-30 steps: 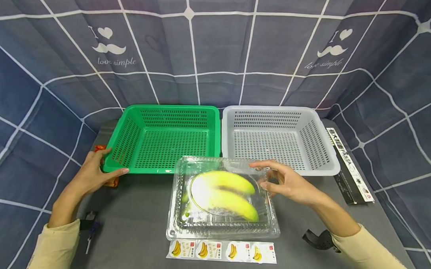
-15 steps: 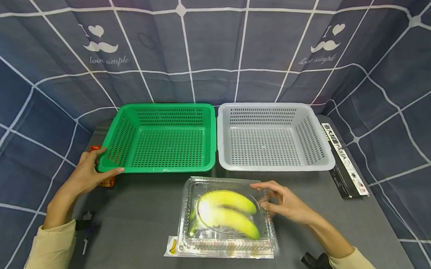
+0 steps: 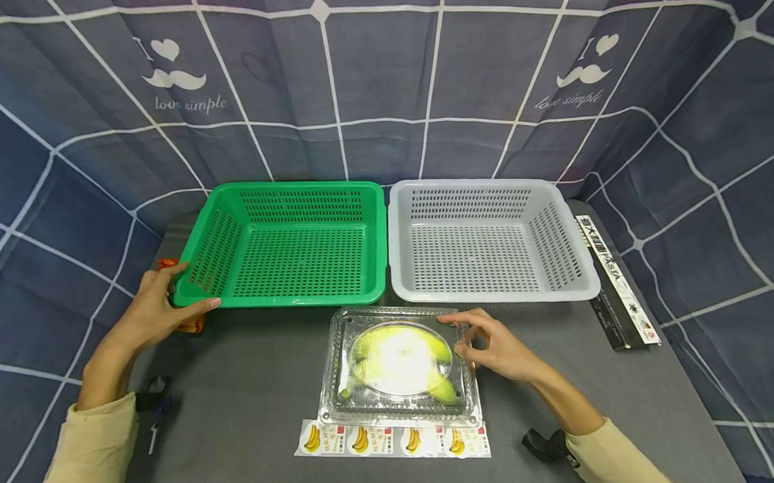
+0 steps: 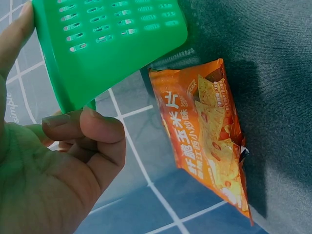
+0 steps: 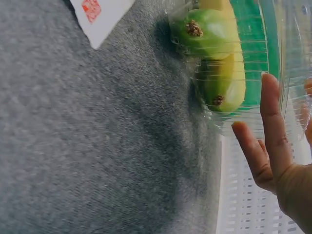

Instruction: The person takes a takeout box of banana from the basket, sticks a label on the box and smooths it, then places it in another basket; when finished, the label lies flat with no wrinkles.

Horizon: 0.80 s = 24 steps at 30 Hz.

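Observation:
At the green basket's (image 3: 295, 299) front left corner, my left hand (image 3: 144, 315) holds the rim, thumb along the front edge. The left wrist view shows the curled fingers of that hand (image 4: 63, 165) against the corner. My right hand (image 3: 498, 350) grips the right side of a clear plastic clamshell box (image 3: 400, 418), index finger over the lid and thumb by the side. Inside lie bananas (image 3: 444, 391), yellow with green ends, partly lost in glare. Just in front of the box runs a strip of banana stickers (image 3: 400, 441). Whether the box touches the table cannot be told.
A light grey basket (image 3: 497, 298) stands right of the green one. A black and white pasta box (image 3: 619, 285) lies at the right. Beside the green basket's left corner is an orange corn chip bag (image 4: 200, 131). A grid-patterned cloth (image 3: 393, 78) hangs behind.
The box has come toward me from in front of the basket rims, covered the stickers, then shifted slightly back and left, uncovering them. My left hand has stayed on the green basket.

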Available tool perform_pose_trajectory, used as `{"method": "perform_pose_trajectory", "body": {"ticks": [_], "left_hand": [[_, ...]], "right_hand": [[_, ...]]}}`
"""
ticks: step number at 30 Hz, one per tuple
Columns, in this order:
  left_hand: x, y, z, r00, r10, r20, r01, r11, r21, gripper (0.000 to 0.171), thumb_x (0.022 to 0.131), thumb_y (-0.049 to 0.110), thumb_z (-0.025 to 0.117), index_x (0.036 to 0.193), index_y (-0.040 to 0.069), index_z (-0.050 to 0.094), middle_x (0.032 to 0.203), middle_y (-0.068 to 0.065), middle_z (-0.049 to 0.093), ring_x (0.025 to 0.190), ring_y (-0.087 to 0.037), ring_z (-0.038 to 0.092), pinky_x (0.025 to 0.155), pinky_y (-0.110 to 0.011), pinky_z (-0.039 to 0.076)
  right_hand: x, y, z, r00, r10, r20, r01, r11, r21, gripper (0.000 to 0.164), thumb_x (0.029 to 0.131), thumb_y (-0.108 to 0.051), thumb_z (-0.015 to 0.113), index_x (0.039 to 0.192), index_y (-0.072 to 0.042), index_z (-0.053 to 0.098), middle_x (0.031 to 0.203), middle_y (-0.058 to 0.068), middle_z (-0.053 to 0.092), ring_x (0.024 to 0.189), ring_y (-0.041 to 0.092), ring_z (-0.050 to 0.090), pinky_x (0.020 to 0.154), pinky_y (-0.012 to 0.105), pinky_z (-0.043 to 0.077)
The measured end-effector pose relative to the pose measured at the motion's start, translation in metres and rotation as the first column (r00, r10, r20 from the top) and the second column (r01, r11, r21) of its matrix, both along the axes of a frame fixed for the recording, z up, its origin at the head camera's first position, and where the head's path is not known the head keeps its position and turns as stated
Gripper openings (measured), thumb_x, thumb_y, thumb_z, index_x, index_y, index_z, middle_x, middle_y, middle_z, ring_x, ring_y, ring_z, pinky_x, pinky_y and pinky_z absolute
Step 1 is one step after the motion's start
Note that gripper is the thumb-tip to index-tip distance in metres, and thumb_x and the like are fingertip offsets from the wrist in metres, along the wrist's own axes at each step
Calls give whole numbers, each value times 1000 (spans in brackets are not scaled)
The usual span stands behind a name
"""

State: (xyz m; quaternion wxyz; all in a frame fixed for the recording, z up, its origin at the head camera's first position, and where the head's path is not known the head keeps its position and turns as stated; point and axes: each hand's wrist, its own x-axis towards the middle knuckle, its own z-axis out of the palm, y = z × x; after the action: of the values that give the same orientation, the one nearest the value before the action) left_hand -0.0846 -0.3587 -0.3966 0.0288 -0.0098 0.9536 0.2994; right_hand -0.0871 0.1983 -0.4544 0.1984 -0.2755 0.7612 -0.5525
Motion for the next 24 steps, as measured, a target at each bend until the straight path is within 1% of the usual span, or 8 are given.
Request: {"method": "perform_pose_trajectory", "body": {"ticks": [3, 6, 9, 13, 16, 19, 21, 24], "left_hand": [[1, 0, 0, 1000, 4, 5, -4, 1000, 9, 99, 87, 37, 73, 152, -10, 16, 136, -42, 22, 113, -46, 29, 87, -61, 31], [2, 0, 0, 1000, 4, 1, -4, 1000, 13, 98, 87, 36, 74, 151, -11, 17, 135, -41, 23, 113, -46, 29, 87, -61, 31], [3, 1, -1, 1000, 7, 3, -7, 1000, 9, 98, 88, 37, 73, 152, -11, 16, 134, -40, 23, 110, -44, 30, 85, -59, 32], [5, 2, -1, 1000, 3, -5, -3, 1000, -17, 98, 88, 39, 72, 152, -10, 17, 129, -38, 26, 106, -42, 30, 84, -57, 32], [5, 3, -1, 999, -6, -36, 5, 999, -48, 96, 88, 38, 72, 152, -9, 18, 120, -33, 31, 100, -38, 30, 82, -46, 33], [4, 5, 0, 998, -7, -59, 2, 996, -86, 93, 89, 40, 70, 152, -8, 20, 111, -26, 32, 89, -29, 33, 72, -33, 33], [6, 7, 0, 997, -5, -74, -3, 994, -108, 91, 91, 41, 69, 152, -6, 22, 109, -25, 33, 83, -26, 34, 68, -31, 32], [12, 15, 2, 991, -20, -134, 0, 989, -147, 85, 92, 39, 69, 150, -7, 28, 111, -29, 37, 79, -26, 37, 64, -35, 33]], "right_hand": [[-1, -1, 1, 1000, -5, -3, 5, 1000, 18, 47, 95, -10, 64, 140, -11, 53, 123, 19, 44, 68, 17, 62, 64, 36, 56], [-1, -2, 1, 1000, -6, -8, 6, 1000, 26, 47, 95, -10, 65, 140, -11, 53, 124, 18, 43, 67, 17, 61, 64, 36, 56], [-1, -2, 2, 1000, -3, -22, 4, 1000, 31, 47, 95, -9, 64, 141, -10, 53, 125, 19, 43, 70, 18, 59, 63, 35, 56], [-1, -2, 3, 999, -7, -31, 9, 998, 57, 47, 95, -11, 64, 141, -13, 53, 124, 17, 44, 72, 20, 57, 67, 35, 55], [-3, -2, 5, 1000, -8, -12, 8, 998, 59, 48, 96, -12, 64, 142, -13, 52, 123, 18, 43, 72, 23, 56, 65, 35, 56], [-5, -3, 6, 1000, -11, 23, 10, 999, 47, 48, 96, -12, 63, 143, -14, 51, 124, 19, 40, 74, 26, 54, 58, 36, 57], [-6, -3, 5, 999, -13, 37, 11, 999, 47, 49, 97, -13, 62, 144, -16, 50, 125, 19, 38, 76, 27, 54, 56, 37, 57], [-6, -4, 5, 999, -11, 40, 9, 998, 58, 49, 97, -14, 62, 144, -17, 49, 128, 18, 37, 78, 28, 54, 56, 37, 57]]}}
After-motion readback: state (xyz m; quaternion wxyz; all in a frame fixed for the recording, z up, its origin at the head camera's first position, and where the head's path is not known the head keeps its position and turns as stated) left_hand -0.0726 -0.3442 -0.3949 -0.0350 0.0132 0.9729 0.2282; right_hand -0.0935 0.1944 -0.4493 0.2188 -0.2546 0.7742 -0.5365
